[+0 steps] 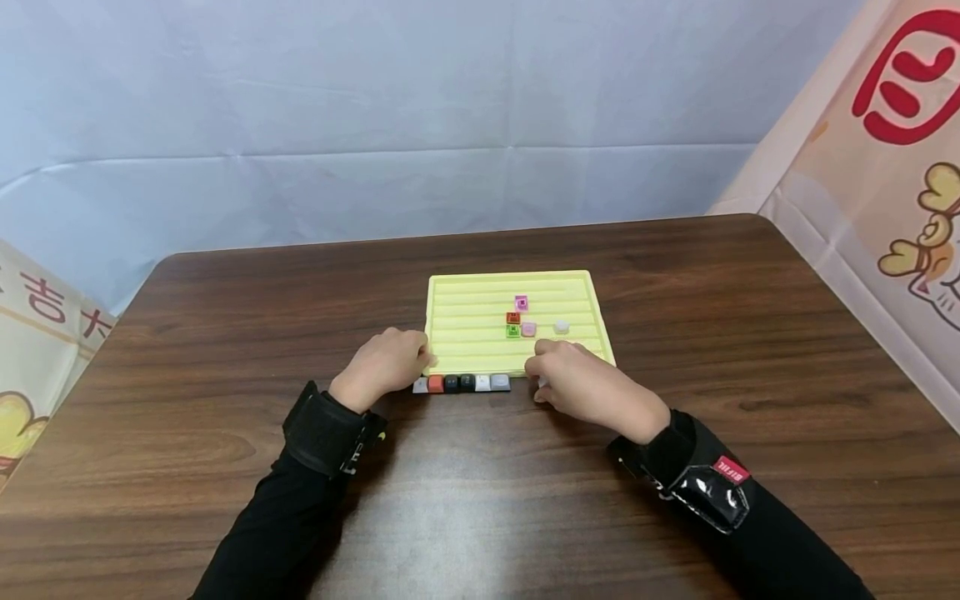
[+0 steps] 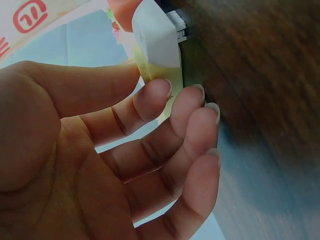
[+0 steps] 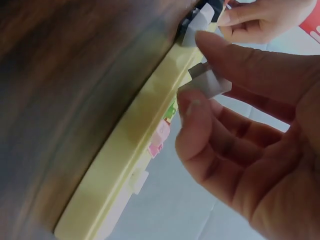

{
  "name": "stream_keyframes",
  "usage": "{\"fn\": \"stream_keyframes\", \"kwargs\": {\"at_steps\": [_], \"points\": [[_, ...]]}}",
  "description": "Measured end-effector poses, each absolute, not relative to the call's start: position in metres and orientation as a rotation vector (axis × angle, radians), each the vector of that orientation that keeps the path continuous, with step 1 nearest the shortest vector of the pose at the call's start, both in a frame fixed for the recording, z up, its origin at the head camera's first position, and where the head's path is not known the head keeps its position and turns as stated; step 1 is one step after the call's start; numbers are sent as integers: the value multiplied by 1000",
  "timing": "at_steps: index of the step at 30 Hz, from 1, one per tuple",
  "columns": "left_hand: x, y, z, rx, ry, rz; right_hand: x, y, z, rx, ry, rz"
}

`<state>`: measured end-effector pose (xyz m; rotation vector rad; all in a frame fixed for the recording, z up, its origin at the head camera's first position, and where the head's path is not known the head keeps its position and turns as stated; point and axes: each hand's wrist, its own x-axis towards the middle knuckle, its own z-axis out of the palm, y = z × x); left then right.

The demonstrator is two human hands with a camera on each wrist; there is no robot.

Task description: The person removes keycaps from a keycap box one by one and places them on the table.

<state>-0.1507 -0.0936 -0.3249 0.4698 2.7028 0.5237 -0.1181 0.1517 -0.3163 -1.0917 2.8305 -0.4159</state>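
At the front edge of a yellow ridged tray (image 1: pixel 480 350), a row of keycaps (image 1: pixel 467 383) in white, red, black and grey sits on a dark strip. My left hand (image 1: pixel 387 364) grips the tray's front left corner between thumb and curled index finger, close to a white keycap (image 2: pixel 156 35) at the row's end. Between thumb and index finger, my right hand (image 1: pixel 576 382) pinches a grey-white keycap (image 3: pixel 207 82), just off the row's right end. It appears tilted and apart from the tray in the right wrist view.
On the tray lie loose keycaps: a magenta one (image 1: pixel 521 303), a red one (image 1: pixel 513 317), a green one (image 1: pixel 512 331), a pink one (image 1: pixel 528 329) and a white one (image 1: pixel 561 327). Brown wooden table (image 1: pixel 465 500) surrounds the tray. Pale cloth (image 1: pixel 375 108) hangs behind it.
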Motion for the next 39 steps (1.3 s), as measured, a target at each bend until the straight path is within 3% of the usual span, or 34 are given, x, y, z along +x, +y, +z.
{"fn": "stream_keyframes", "kwargs": {"at_steps": [20,39], "points": [[-151,-94,-323,489,2703,509,-97,133,-331,-1021,3064,-181],[-150,-94,-325,490,2714,507,-103,139,-317,-835,2843,-311]]}}
